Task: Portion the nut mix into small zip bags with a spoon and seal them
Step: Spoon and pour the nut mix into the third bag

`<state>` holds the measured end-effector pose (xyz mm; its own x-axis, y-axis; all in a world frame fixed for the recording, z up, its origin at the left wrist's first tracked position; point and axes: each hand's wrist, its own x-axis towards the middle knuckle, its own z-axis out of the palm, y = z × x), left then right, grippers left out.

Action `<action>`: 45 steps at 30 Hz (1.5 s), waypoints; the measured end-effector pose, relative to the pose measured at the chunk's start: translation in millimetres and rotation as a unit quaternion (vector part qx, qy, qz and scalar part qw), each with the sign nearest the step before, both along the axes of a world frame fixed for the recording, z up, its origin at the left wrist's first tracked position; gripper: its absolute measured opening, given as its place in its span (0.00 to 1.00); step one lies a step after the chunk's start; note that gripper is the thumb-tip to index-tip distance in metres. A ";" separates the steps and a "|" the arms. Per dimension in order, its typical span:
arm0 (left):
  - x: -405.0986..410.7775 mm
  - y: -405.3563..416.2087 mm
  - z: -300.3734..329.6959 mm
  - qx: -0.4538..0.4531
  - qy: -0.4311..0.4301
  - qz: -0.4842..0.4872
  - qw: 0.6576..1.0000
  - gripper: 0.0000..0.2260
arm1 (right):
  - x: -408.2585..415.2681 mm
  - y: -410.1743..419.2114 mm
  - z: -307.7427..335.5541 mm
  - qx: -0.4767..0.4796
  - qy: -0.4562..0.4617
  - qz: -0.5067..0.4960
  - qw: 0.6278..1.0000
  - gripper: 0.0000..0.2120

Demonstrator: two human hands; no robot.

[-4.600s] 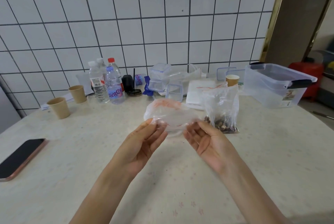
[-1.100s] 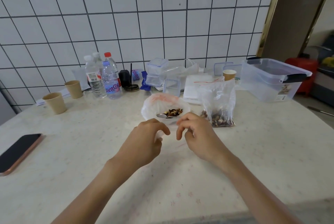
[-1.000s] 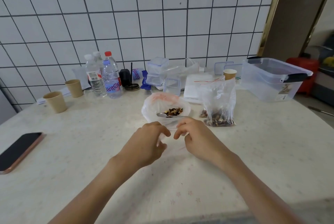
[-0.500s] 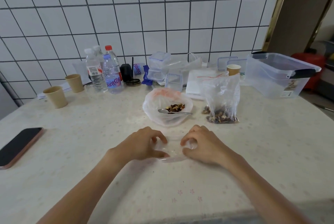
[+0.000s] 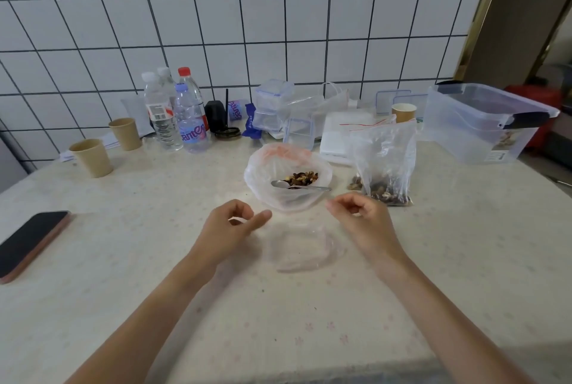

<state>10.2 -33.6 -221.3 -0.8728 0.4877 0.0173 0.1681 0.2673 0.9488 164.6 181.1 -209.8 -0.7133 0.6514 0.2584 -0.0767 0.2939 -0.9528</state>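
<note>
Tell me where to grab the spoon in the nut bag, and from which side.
Take the spoon by its handle end, which sticks out over the right rim of the open bag, closest to the right hand. Come from the right and slightly above. The bowl end lies left, down in the nut mix, so a left approach would mean reaching into the bag.

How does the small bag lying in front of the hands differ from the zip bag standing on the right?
The small bag lies flat and looks empty; the zip bag stands upright with nut mix in its bottom. The small bag lies between the two hands; the zip bag stands farther back, beside the white bowl-shaped bag. Both are clear plastic.
</note>
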 end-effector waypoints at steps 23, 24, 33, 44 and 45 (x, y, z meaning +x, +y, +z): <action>-71.3 102.6 -18.7 0.049 0.030 0.124 0.991 0.11 | -102.7 39.1 -4.8 -0.285 -0.019 0.052 0.957 0.07; -70.7 102.8 -19.9 0.067 0.035 0.119 0.990 0.09 | -102.9 36.9 -4.4 -0.306 -0.009 0.053 0.951 0.05; -62.5 102.9 -13.6 0.153 0.003 0.106 0.983 0.08 | -92.3 46.8 9.0 0.099 0.061 -0.072 0.991 0.14; -56.4 103.5 -2.5 0.155 0.067 0.073 0.983 0.12 | -80.4 38.6 15.0 0.398 0.021 -0.129 0.908 0.21; -57.2 104.2 -3.4 0.157 0.074 0.066 0.983 0.11 | -81.9 38.2 14.1 0.400 0.011 -0.123 0.908 0.20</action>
